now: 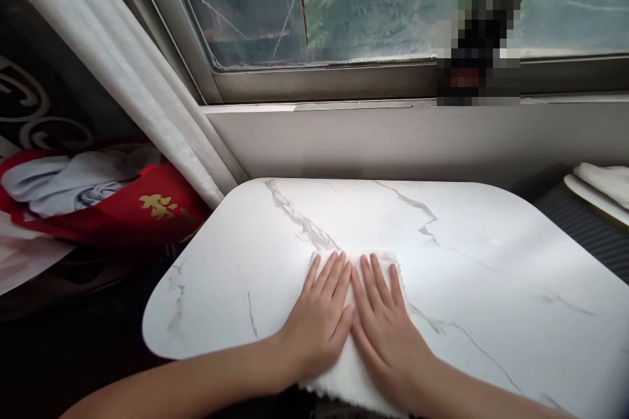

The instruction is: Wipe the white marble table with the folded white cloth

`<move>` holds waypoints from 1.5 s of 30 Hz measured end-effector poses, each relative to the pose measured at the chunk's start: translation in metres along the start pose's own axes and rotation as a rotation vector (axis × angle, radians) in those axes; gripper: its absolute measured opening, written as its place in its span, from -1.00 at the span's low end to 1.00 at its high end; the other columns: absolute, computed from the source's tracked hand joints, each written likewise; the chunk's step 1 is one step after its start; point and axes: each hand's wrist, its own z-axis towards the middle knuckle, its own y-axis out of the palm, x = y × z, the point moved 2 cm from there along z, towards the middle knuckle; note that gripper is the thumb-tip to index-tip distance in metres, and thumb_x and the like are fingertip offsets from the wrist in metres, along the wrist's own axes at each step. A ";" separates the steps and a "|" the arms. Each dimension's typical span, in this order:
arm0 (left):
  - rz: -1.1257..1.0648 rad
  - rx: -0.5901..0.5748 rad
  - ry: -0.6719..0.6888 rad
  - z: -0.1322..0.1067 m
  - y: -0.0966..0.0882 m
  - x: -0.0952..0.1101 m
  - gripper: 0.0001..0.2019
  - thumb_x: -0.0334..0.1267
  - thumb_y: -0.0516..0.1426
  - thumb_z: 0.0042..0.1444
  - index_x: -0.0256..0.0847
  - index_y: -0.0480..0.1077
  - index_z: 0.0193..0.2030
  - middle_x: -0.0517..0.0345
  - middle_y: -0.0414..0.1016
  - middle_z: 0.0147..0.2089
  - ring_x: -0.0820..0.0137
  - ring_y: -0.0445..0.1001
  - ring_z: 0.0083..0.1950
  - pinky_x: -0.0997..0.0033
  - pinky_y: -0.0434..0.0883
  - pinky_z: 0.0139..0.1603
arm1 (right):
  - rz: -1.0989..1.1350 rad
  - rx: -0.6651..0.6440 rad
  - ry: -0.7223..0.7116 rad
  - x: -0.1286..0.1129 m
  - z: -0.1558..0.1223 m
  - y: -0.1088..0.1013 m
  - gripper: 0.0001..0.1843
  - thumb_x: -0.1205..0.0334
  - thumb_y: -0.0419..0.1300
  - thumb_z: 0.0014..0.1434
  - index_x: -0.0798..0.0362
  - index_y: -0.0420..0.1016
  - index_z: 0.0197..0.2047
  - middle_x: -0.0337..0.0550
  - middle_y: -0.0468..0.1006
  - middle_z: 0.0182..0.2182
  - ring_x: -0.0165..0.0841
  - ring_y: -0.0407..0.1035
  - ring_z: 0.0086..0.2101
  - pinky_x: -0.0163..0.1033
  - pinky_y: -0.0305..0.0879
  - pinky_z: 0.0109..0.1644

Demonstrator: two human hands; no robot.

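A white cloth (339, 383) lies on a white table (472, 222) with grey marble veins, its near end at the table's front edge. Flat on the cloth's left part rests my left hand (322, 321), fingers stretched out and pointing away from me. My right hand (386, 327) presses flat beside it on the right part, fingers spread. The two hands touch or nearly touch around the thumbs. Much of the cloth is hidden under both palms; its scalloped edge shows past the right fingers and at the front.
Behind the table stand a low wall (344, 137) and a window (344, 6). A white curtain (118, 59) hangs at left, near a red bag (167, 203) holding pale clothes (73, 177). Folded white fabric (607, 183) lies at far right. A blurred patch covers part of the window frame.
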 end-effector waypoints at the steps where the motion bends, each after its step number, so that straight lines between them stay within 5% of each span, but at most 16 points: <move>1: 0.008 0.002 0.003 -0.012 -0.002 0.002 -0.46 -0.23 -0.16 0.31 -0.33 -0.15 0.39 -0.02 -0.14 0.41 0.20 -0.19 0.42 -0.01 -0.16 0.39 | 0.021 -0.007 -0.039 -0.008 -0.004 -0.002 -0.25 0.22 -0.15 0.29 0.14 -0.55 0.39 0.02 -0.19 0.35 -0.04 -0.31 0.30 0.30 -0.17 0.29; 4: 0.037 0.001 -0.011 -0.032 -0.006 -0.001 -0.45 -0.26 -0.15 0.30 -0.36 -0.17 0.39 -0.06 -0.15 0.41 0.17 -0.18 0.41 -0.06 -0.18 0.38 | 0.063 -0.048 -0.112 -0.020 -0.003 -0.003 -0.21 0.16 -0.12 0.28 0.16 -0.54 0.38 0.05 -0.13 0.34 0.00 -0.26 0.30 0.33 -0.15 0.27; 7: 0.054 -0.010 -0.065 -0.028 -0.007 -0.020 -0.47 -0.28 -0.19 0.31 -0.37 -0.15 0.39 -0.06 -0.12 0.41 0.21 -0.17 0.41 -0.05 -0.18 0.38 | 0.064 -0.115 -0.122 -0.016 0.021 0.003 -0.27 0.08 -0.14 0.29 0.20 -0.32 0.40 0.07 -0.12 0.33 -0.02 -0.26 0.30 0.25 -0.18 0.31; 10: 0.077 -0.038 -0.157 0.002 -0.008 -0.057 -0.50 -0.29 -0.24 0.32 -0.35 -0.08 0.37 -0.04 -0.07 0.40 0.24 -0.17 0.41 -0.06 -0.20 0.37 | 0.031 -0.172 -0.055 -0.001 0.070 0.017 -0.29 0.02 -0.17 0.29 0.32 -0.10 0.36 0.17 -0.09 0.32 -0.04 -0.26 0.30 0.17 -0.24 0.33; 15: 0.072 -0.135 -0.323 0.081 -0.007 -0.141 -0.50 -0.33 -0.25 0.30 -0.37 -0.06 0.36 -0.03 -0.09 0.41 0.29 -0.18 0.42 0.06 -0.20 0.37 | -0.037 -0.136 0.032 0.035 0.173 0.051 -0.29 0.05 -0.20 0.28 0.40 -0.06 0.34 0.22 -0.04 0.31 -0.09 -0.22 0.30 0.08 -0.30 0.34; 19: 0.044 -0.051 -0.314 0.128 -0.005 -0.195 -0.52 -0.31 -0.26 0.31 -0.32 -0.02 0.35 0.06 -0.05 0.41 0.39 -0.15 0.41 0.20 -0.25 0.38 | -0.105 -0.105 0.128 0.061 0.232 0.071 -0.32 0.09 -0.23 0.29 0.40 -0.06 0.33 0.23 -0.01 0.31 -0.11 -0.18 0.30 0.06 -0.31 0.32; 28: 0.008 0.062 -0.333 0.156 -0.005 -0.253 -0.56 -0.24 -0.28 0.36 -0.25 0.09 0.29 0.04 0.13 0.34 0.34 0.04 0.35 0.11 -0.10 0.35 | -0.156 -0.033 0.127 0.071 0.295 0.091 -0.38 0.18 -0.24 0.28 0.36 0.01 0.32 0.18 0.17 0.25 -0.12 -0.01 0.24 0.04 -0.20 0.28; 33: 0.035 0.066 -0.359 0.141 -0.008 -0.258 -0.54 -0.27 -0.30 0.36 -0.35 0.06 0.31 -0.03 0.09 0.36 0.32 0.00 0.37 0.09 -0.13 0.35 | -0.146 -0.027 0.088 0.056 0.298 0.094 -0.37 0.18 -0.21 0.27 0.38 0.00 0.32 0.20 0.12 0.27 -0.13 -0.07 0.26 0.03 -0.23 0.29; 37: 0.083 0.028 -0.340 0.106 -0.010 -0.242 -0.52 -0.25 -0.29 0.35 -0.40 0.03 0.33 -0.04 -0.01 0.39 0.34 -0.11 0.41 0.14 -0.22 0.38 | -0.090 -0.056 0.064 0.025 0.270 0.089 -0.34 0.19 -0.20 0.26 0.43 -0.06 0.33 0.22 -0.01 0.31 -0.11 -0.19 0.30 0.07 -0.33 0.31; 41: 0.041 0.015 -0.263 0.042 -0.015 -0.205 -0.49 -0.20 -0.32 0.35 -0.37 -0.01 0.35 0.00 -0.02 0.39 0.38 -0.13 0.41 0.17 -0.23 0.39 | -0.016 -0.060 0.072 -0.025 0.211 0.079 -0.32 0.17 -0.21 0.27 0.47 -0.11 0.33 0.25 -0.05 0.31 -0.03 -0.27 0.30 0.17 -0.41 0.31; 45: 0.005 0.027 -0.204 -0.040 -0.026 -0.164 -0.47 -0.13 -0.32 0.36 -0.32 -0.12 0.38 0.02 -0.08 0.41 0.37 -0.18 0.42 0.13 -0.21 0.39 | 0.112 -0.099 -0.068 -0.082 0.152 0.066 -0.28 0.10 -0.21 0.28 0.48 -0.18 0.34 0.30 -0.16 0.32 0.06 -0.39 0.30 0.28 -0.46 0.29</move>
